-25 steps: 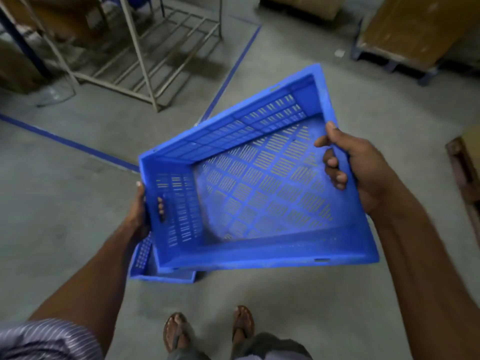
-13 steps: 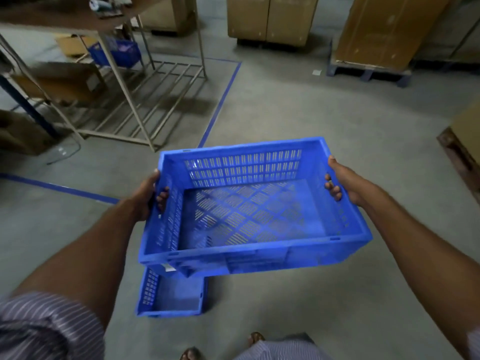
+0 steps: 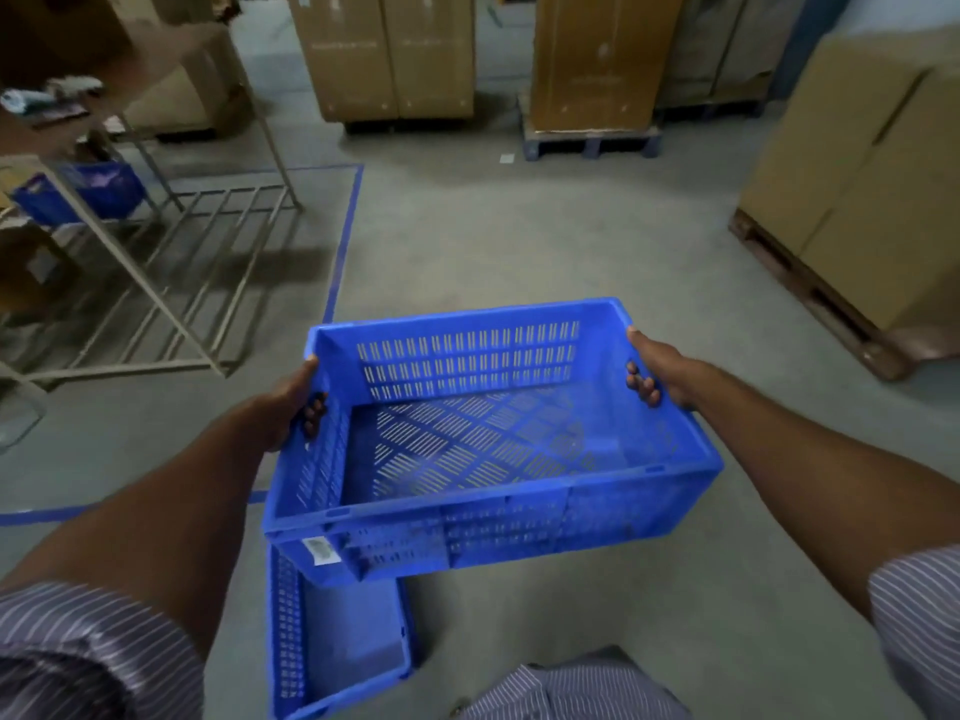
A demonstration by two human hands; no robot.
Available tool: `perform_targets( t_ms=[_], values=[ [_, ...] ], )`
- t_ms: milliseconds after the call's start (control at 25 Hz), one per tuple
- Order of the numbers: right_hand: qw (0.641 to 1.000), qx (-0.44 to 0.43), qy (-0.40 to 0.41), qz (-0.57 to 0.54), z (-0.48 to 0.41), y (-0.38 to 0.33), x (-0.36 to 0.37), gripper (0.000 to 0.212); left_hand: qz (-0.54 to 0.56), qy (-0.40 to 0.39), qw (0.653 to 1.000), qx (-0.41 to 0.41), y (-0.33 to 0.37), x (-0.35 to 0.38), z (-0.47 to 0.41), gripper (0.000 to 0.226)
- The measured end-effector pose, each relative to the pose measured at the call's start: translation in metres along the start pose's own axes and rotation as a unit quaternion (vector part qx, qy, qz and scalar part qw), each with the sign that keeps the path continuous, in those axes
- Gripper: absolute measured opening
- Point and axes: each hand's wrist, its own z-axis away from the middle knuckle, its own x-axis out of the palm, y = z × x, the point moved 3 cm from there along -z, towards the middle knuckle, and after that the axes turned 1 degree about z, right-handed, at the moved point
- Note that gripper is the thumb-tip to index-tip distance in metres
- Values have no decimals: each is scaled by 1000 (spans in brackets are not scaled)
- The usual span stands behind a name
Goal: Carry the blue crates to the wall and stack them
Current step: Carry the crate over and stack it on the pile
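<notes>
Seen from the head camera, an empty blue crate point(image 3: 483, 449) of slotted plastic, likely light and stiff, is held level above the concrete floor point(image 3: 519, 241). The left hand point(image 3: 288, 402) and right hand point(image 3: 655, 370) each grip an end wall, fingers curled through its handle slot, the natural hold. A second blue crate point(image 3: 343, 641) lies on the floor beneath.

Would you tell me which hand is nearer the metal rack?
Left. The left hand grips the crate end facing the rack; the right hand grips the opposite end, farther away.
</notes>
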Motion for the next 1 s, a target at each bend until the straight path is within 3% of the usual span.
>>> perform_targets(
  t_ms=[280, 480, 640, 880, 1000],
  values=[
    [971, -74, 215, -75, 80, 59, -68, 63, -65, 1, 981, 185, 55, 75, 23, 66],
    [927, -85, 331, -157, 127, 135, -132, 63, -61, -70, 966, 241, 62, 170, 41, 63],
    [906, -81, 354, -216, 154, 186, -203, 61, -85, -134, 956, 245, 66, 265, 59, 65],
    [917, -23, 293, -270, 183, 246, -340, 59, -133, -203, 933, 265, 79, 433, 103, 64],
    [908, 13, 321, -270, 201, 272, -416, 59, -159, -258, 921, 245, 83, 529, 130, 64]
  ],
)
